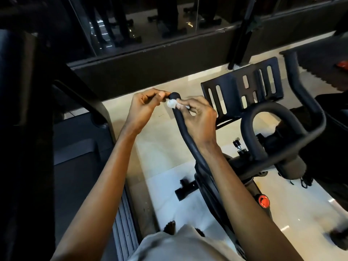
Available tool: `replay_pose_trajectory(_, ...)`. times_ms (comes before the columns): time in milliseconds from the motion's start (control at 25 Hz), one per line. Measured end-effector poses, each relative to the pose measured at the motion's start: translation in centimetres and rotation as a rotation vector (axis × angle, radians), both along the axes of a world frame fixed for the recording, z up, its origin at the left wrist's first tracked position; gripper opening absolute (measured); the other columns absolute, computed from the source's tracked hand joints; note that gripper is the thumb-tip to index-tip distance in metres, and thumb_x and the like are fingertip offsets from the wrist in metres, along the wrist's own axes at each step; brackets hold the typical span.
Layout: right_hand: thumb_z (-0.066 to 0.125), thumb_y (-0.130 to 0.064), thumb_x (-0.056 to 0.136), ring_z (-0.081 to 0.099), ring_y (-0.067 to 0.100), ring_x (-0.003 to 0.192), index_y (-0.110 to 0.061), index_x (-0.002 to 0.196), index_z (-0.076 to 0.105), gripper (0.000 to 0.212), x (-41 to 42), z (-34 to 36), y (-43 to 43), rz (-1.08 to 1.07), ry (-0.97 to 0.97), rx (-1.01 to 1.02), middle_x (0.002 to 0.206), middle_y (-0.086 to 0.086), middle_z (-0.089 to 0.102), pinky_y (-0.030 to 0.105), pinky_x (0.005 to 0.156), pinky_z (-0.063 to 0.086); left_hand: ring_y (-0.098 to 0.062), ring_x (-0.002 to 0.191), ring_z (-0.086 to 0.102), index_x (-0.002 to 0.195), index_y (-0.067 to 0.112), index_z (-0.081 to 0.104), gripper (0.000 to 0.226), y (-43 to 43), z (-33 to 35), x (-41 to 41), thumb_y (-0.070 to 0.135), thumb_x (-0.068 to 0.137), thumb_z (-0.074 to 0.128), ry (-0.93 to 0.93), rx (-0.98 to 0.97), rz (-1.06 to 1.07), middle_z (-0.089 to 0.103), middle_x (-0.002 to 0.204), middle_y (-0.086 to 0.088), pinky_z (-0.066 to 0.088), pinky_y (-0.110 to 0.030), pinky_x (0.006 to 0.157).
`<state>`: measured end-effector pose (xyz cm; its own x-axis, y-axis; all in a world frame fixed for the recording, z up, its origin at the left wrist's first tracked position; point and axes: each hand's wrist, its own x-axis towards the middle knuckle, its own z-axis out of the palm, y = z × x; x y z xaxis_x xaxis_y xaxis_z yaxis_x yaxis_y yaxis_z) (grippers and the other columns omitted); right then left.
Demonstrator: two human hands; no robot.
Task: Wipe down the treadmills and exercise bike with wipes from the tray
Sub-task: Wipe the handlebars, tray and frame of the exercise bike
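R hand [199, 117] pinches wipe [171, 103] on bike handlebar [189, 142] tip; L hand [145, 105] fingers curl, pinching same tip. Glossy pale floor [160, 147], treadmill [79, 166] L, mirror [150, 21] behind.

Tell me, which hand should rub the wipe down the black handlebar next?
Probably the right hand: its fingers already pinch the white wipe against the handlebar just below its end. The left hand only pinches the very end and holds no wipe.

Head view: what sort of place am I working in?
Most likely a gym: an exercise bike with a wipe on its handlebar, and a treadmill beside it on the left.
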<state>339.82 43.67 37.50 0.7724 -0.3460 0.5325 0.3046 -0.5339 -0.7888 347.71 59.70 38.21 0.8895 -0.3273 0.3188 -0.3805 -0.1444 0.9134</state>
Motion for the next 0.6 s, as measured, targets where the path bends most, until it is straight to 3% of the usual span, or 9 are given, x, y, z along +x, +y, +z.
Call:
replay_pose_trajectory(160,0.073,-0.008,0.089,0.065,0.006,0.095,-0.011,0.104,0.079,0.016,0.4,0.3,0.0,0.026,0.019,-0.039,0.103,-0.002,0.069,0.018,0.085,0.054,-0.02,0.104,0.069,0.115,0.009,0.072,0.033,0.3,-0.8,0.6,0.027,0.108,0.045,0.038,-0.034,0.012,0.075,0.111,0.0,0.052,-0.042,0.091)
replay_pose_trajectory(320,0.074,-0.007,0.089,0.067,0.005,0.096,-0.016,0.104,0.079,0.019,-2.1,-1.2,-0.8,0.043,0.098,-0.101,0.104,-0.005,0.069,0.026,0.088,0.056,-0.019,0.106,0.068,0.119,0.012,0.071,0.033,0.4,-1.3,0.6,0.028,0.108,0.045,0.02,-0.031,-0.034,0.074,0.116,0.002,0.052,-0.037,0.091)
replay_pose_trajectory(600,0.075,-0.012,0.089,0.066,0.003,0.092,-0.014,0.104,0.079,0.015,-0.6,0.1,0.2,0.004,0.086,-0.025,0.1,-0.005,0.07,0.015,0.082,0.052,-0.022,0.109,0.067,0.114,0.014,0.073,0.038,-0.3,-1.0,0.5,0.029,0.109,0.039,0.113,-0.127,-0.049,0.074,0.115,-0.001,0.051,-0.045,0.095)
